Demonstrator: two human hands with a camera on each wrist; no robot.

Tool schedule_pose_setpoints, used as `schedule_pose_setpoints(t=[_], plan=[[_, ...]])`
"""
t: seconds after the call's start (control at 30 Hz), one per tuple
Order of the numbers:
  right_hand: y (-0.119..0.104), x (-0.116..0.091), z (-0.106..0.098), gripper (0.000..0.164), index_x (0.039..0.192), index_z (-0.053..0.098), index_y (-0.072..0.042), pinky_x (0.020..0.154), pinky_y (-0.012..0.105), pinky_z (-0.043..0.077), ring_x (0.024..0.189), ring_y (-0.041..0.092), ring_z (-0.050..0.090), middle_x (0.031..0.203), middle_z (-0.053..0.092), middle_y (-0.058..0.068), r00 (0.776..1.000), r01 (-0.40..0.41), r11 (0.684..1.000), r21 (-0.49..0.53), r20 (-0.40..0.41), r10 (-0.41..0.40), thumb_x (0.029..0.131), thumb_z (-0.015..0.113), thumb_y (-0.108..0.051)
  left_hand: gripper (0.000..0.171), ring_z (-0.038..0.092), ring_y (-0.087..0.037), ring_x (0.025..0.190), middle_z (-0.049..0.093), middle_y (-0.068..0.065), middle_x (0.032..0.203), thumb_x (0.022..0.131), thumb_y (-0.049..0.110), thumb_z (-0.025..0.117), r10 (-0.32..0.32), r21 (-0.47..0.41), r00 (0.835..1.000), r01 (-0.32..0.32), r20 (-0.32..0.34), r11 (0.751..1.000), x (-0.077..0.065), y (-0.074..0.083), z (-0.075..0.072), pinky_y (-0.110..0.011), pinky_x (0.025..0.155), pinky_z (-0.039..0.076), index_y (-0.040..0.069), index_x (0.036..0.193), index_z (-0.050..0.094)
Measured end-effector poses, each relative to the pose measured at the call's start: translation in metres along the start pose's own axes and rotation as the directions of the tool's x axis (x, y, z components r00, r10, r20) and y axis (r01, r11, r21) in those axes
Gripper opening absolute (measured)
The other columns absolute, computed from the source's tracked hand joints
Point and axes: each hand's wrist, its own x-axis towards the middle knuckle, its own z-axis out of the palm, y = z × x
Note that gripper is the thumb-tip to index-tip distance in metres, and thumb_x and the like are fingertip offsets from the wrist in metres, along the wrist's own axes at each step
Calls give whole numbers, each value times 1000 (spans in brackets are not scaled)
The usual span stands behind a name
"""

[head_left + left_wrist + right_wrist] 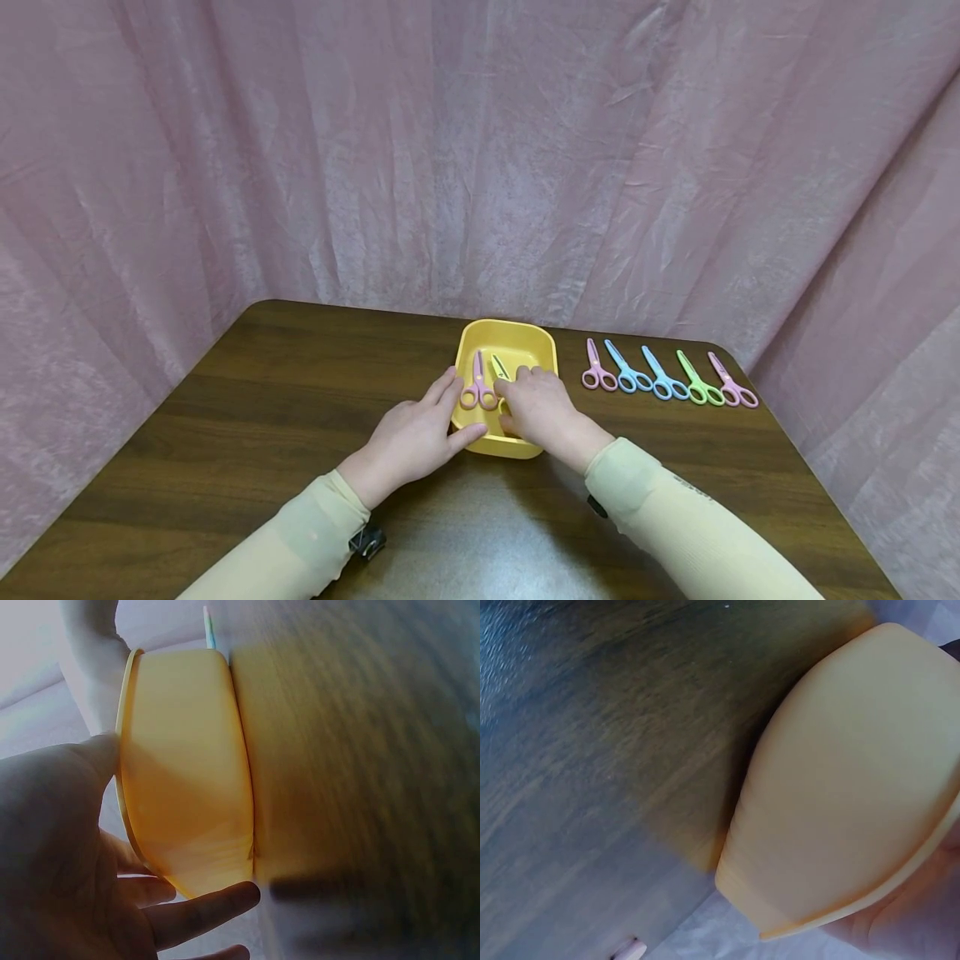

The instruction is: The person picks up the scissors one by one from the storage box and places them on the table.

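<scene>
A yellow box (498, 447) with rounded corners stands on the table, its outer wall filling much of both wrist views. At its near left corner, my left hand (415, 433) touches the box with fingers spread and fairly straight, thumb at the rim. My right hand (546, 408) reaches over the right side into the box. Its fingers hold a pair of yellow scissors (500, 367); the fingertips are partly hidden, and the blades point away from me. Pink scissors (478, 377) lie beside them in the box, also pointing away.
Right of the box lies a row of pink scissors (594, 357), blue scissors (622, 360), another blue pair (657, 367), green scissors (693, 377) and another pink pair (725, 375). Beneath everything is a dark wooden table (300, 383). Pink curtains (375, 167) hang behind its far edge.
</scene>
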Motion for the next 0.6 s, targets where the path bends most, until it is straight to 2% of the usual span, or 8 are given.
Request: schedule_pose_setpoints(t=[0.17,0.33,0.5,0.6], plan=[[3,-2,-8,33,113,77,-15,70,51,57,82,36,66,94,68,14,998,0,1000,-8,-62,-1,87,91,-30,86,77,-39,91,38,-17,175,109,66,59,3,-2,1000,-3,-1,1000,0,0,0,-51,79,62,2,166,47],[6,-6,-19,38,120,79,-16,76,52,58,88,36,68,101,71,14,995,-17,999,41,-98,21,89,91,-32,87,76,-38,89,38,-17,176,109,66,58,4,-4,1000,-4,-1,1000,0,-1,0,-50,78,62,2,166,47],[9,-14,-29,36,121,79,-16,81,52,58,92,35,68,104,71,12,993,-33,995,95,-111,44,91,91,-33,87,77,-40,90,38,-17,176,109,66,58,-3,-5,1000,3,-1,1000,0,0,0,-52,80,63,2,166,48],[11,-21,-33,35,119,79,-15,78,50,57,92,34,68,102,71,11,989,-21,993,115,-143,37,91,91,-31,87,77,-40,91,38,-17,175,109,67,58,-3,-4,1000,3,-1,1000,0,0,1,-52,81,63,2,166,48]])
